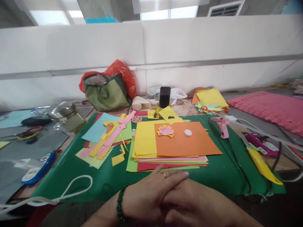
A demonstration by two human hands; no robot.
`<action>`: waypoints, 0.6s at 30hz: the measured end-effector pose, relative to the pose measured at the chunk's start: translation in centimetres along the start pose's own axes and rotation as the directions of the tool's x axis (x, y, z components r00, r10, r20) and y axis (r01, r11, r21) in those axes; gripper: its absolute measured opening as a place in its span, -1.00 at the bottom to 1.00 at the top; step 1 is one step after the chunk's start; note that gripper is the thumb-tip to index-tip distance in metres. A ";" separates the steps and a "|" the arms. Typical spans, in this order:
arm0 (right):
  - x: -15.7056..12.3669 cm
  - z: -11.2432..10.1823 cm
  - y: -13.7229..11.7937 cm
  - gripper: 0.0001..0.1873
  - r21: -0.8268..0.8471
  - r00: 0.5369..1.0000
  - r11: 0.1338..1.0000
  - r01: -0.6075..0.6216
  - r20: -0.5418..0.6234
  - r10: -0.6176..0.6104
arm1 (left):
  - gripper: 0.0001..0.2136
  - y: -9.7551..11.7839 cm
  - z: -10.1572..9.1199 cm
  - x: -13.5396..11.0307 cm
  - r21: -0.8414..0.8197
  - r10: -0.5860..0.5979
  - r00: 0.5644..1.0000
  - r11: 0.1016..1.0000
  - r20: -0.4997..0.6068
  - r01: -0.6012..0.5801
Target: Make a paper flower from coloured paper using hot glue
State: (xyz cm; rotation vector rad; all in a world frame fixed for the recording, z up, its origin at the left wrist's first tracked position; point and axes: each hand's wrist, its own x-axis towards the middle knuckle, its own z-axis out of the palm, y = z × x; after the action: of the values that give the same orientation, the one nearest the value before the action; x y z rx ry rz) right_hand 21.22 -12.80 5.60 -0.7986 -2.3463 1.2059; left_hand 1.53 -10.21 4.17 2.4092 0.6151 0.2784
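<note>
My left hand (149, 195) wears a dark green bead bracelet and a ring. It lies with its fingers stretched flat across my right hand (203, 201) at the near edge of the green mat (220, 176). Neither hand holds a tool or paper. My right hand's fingers are mostly covered by the left one. Just beyond the hands lies a stack of coloured paper sheets (180, 148), orange on top. On it sit a small pink and yellow paper flower (166, 130) and a white round cap (187, 132).
Cut paper strips (109, 142) lie to the left, and a pink glue gun (222, 126) with its black cable to the right. A yellow cutter (262, 165), a black phone (164, 97), a green and red bag (107, 90), a glass jar (68, 118) and a white cord (71, 189) surround the mat.
</note>
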 end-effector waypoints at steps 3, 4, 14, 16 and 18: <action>-1.3 -0.6 0.4 -0.69 -0.017 0.946 0.996 -0.086 -0.314 0.076 | -0.69 -0.3 0.1 -0.1 -0.072 -0.066 0.996 0.995 0.057 0.070; -2.4 -1.1 1.3 -0.68 -0.046 0.861 0.980 -0.192 -0.488 0.146 | -0.70 -0.8 -0.1 -0.9 -0.033 -0.107 0.994 0.994 0.015 0.108; -4.3 1.1 5.7 -0.53 -0.282 0.836 0.872 -0.400 -0.503 0.221 | -0.30 -2.3 2.3 -2.2 0.446 -0.079 0.901 0.849 -0.426 0.285; -2.9 2.3 4.8 -0.47 -0.356 0.935 0.900 -0.252 -0.328 0.132 | -0.26 -1.1 3.6 -0.4 0.433 0.070 0.957 0.899 -0.281 0.061; -2.2 3.0 4.2 -0.42 -0.365 0.962 0.919 -0.149 -0.270 0.049 | -0.30 -0.3 4.4 0.8 0.379 0.214 0.942 0.919 -0.257 -0.105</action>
State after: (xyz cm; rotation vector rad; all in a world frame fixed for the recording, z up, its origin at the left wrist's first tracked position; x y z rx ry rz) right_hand 22.55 -14.03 0.31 -1.1400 -2.3714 0.6311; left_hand 3.67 -11.94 0.59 2.8075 0.6431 0.6560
